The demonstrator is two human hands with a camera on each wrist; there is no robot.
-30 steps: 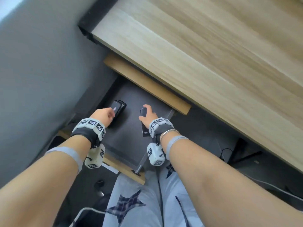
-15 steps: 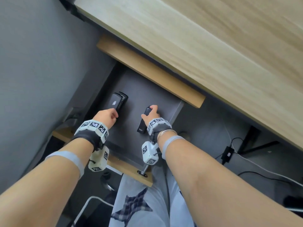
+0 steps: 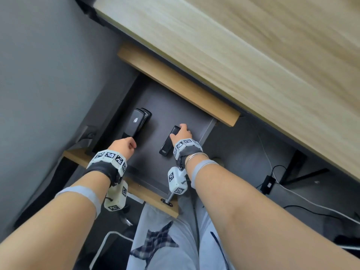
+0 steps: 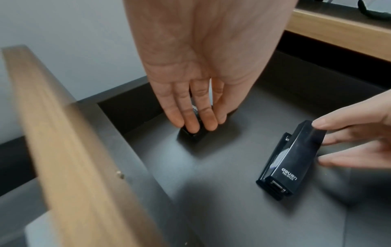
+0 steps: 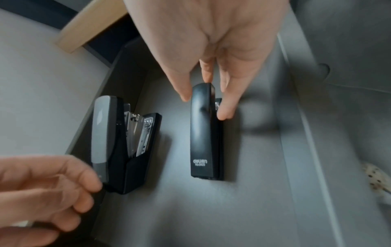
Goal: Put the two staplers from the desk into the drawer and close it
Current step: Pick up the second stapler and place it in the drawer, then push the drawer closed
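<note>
Both staplers lie inside the open drawer (image 3: 155, 172). The grey-topped stapler (image 3: 137, 121) (image 5: 118, 142) sits by the left wall. My left hand (image 3: 124, 147) (image 4: 203, 123) is at its near end, and its straight fingers just touch that end. To the right lies the black stapler (image 3: 168, 142) (image 4: 289, 160) (image 5: 203, 138), flat on the drawer floor. My right hand (image 3: 181, 133) (image 5: 205, 103) pinches its far end lightly between thumb and fingers.
The wooden desk top (image 3: 253, 55) overhangs the back of the drawer. The drawer's wooden front (image 3: 148, 193) with its metal knob (image 3: 166, 200) is near my legs. A grey wall (image 3: 48, 84) stands on the left. Cables (image 3: 272, 182) lie on the floor at the right.
My left hand has drawn back from the top of the grey-topped stapler to its near end. The right hand stays at the black stapler's far end. The head view has shifted.
</note>
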